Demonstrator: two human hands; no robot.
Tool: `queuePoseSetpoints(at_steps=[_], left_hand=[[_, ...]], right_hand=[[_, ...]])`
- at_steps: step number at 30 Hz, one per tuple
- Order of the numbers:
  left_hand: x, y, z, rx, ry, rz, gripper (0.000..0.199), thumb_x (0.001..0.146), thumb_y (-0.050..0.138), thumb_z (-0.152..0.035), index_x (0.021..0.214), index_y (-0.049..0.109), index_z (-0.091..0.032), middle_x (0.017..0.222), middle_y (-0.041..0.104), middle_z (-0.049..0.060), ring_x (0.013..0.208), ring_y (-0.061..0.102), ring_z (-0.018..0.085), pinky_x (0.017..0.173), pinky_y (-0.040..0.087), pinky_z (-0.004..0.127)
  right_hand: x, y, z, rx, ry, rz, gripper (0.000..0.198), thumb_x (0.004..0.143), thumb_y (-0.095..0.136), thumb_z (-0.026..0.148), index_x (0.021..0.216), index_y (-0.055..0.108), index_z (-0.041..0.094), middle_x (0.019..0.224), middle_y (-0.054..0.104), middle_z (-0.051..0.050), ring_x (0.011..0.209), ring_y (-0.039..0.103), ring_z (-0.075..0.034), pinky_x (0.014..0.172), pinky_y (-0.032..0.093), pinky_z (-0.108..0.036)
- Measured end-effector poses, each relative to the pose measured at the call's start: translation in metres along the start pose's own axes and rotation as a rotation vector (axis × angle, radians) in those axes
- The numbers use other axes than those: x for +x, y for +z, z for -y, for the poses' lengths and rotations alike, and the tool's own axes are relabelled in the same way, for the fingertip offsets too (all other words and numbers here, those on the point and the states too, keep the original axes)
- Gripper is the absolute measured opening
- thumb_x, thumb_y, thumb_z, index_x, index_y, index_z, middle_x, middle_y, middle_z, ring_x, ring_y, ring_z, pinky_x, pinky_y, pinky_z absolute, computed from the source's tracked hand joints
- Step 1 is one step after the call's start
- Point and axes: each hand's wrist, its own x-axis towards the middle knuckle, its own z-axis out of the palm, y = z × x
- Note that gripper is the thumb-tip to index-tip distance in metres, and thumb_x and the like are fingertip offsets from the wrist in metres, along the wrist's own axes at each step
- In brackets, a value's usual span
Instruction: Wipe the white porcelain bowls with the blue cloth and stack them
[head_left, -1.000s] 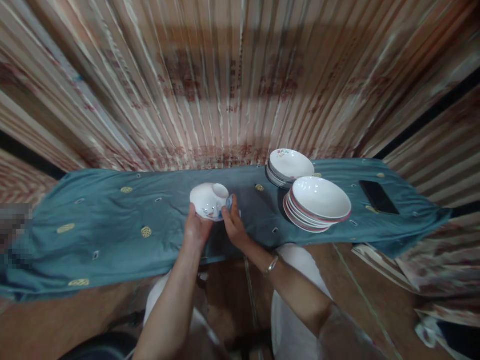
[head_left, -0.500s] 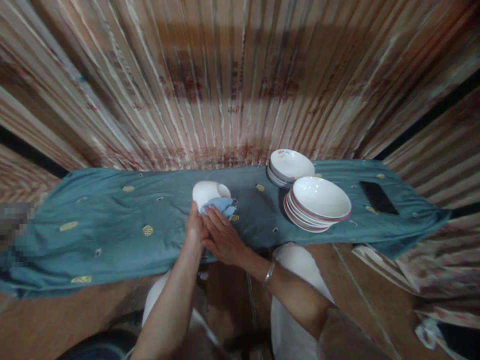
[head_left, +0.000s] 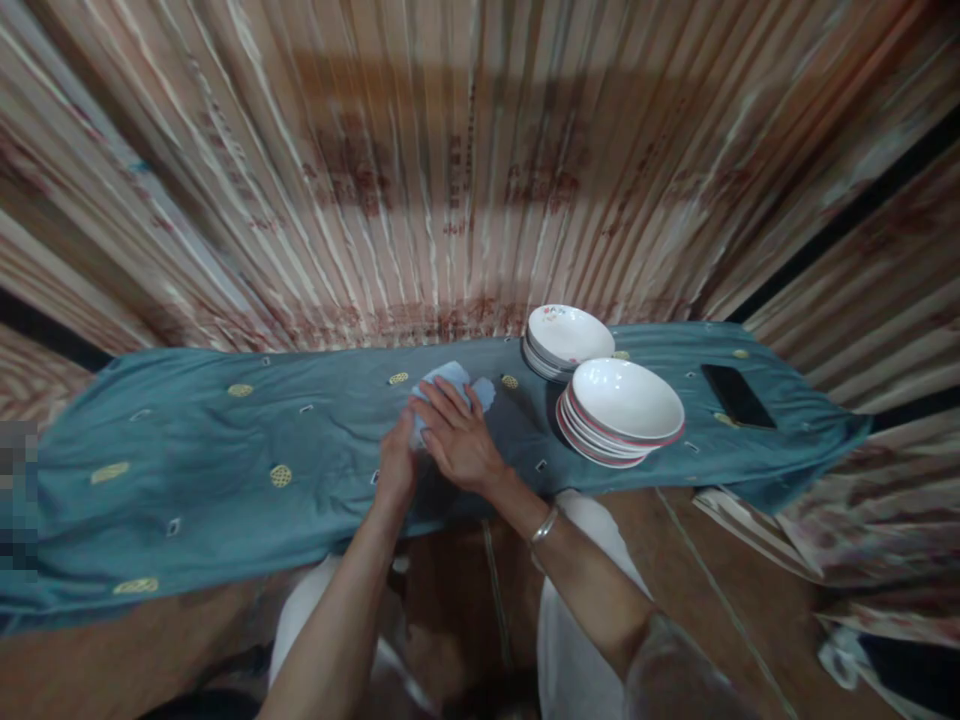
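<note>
A light blue cloth (head_left: 454,376) lies spread under my right hand (head_left: 463,437), its loose corner sticking out to the right. The fingers of that hand press flat over the cloth. My left hand (head_left: 397,462) is closed at the left side, gripping the small white bowl, which the cloth and fingers now hide almost wholly. Both hands are close together over the middle of the teal cloth-covered table (head_left: 330,440).
Right of my hands stands a stack of white bowls with red rims (head_left: 628,400). Behind it is a stack of white dishes with a floral pattern (head_left: 570,336). A black phone (head_left: 738,396) lies farther right. A pleated curtain (head_left: 420,180) hangs behind the table.
The white bowl, plainly visible before, has turned and is now covered by the cloth. My right hand has moved slightly up with the cloth. The view has shifted slightly right.
</note>
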Motion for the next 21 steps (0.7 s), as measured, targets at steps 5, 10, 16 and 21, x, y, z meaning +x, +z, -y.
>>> queuePoseSetpoints(at_steps=[5, 10, 16, 21], left_hand=[[-0.003, 0.004, -0.003, 0.086, 0.026, 0.025, 0.022, 0.066, 0.08, -0.034, 0.075, 0.072, -0.015, 0.072, 0.073, 0.004, 0.088, 0.07, 0.023, 0.081, 0.053, 0.03], [-0.005, 0.008, -0.007, -0.082, 0.004, -0.069, 0.033, 0.073, 0.075, -0.035, 0.094, 0.072, -0.01, 0.09, 0.076, 0.011, 0.102, 0.068, 0.026, 0.093, 0.051, 0.035], [-0.001, 0.011, -0.011, -0.335, -0.168, -0.048, 0.048, 0.094, 0.05, -0.035, 0.137, 0.052, -0.015, 0.118, 0.07, 0.013, 0.112, 0.064, 0.024, 0.101, 0.047, 0.04], [0.0, 0.017, -0.01, -0.451, -0.237, -0.074, 0.047, 0.1, 0.036, -0.033, 0.142, 0.046, -0.016, 0.113, 0.072, 0.011, 0.098, 0.07, 0.02, 0.097, 0.05, 0.035]], right_hand=[[0.01, 0.007, -0.036, 0.338, 0.227, -0.162, 0.049, 0.101, 0.023, 0.037, 0.143, 0.043, 0.021, 0.149, 0.045, -0.007, 0.141, 0.035, -0.016, 0.118, 0.028, -0.039], [0.009, 0.035, -0.07, 0.736, 0.563, -0.192, 0.068, 0.096, 0.018, 0.06, 0.137, 0.05, 0.016, 0.14, 0.056, -0.01, 0.131, 0.05, -0.018, 0.113, 0.037, -0.038], [-0.01, 0.045, -0.046, 0.841, 0.679, -0.276, 0.071, 0.094, 0.026, 0.064, 0.147, 0.036, 0.018, 0.15, 0.044, -0.009, 0.14, 0.039, -0.021, 0.117, 0.029, -0.043], [-0.037, 0.043, -0.002, 0.662, 0.665, -0.182, 0.074, 0.095, 0.035, 0.056, 0.154, 0.015, 0.016, 0.161, 0.021, -0.01, 0.149, 0.017, -0.023, 0.121, 0.018, -0.045]])
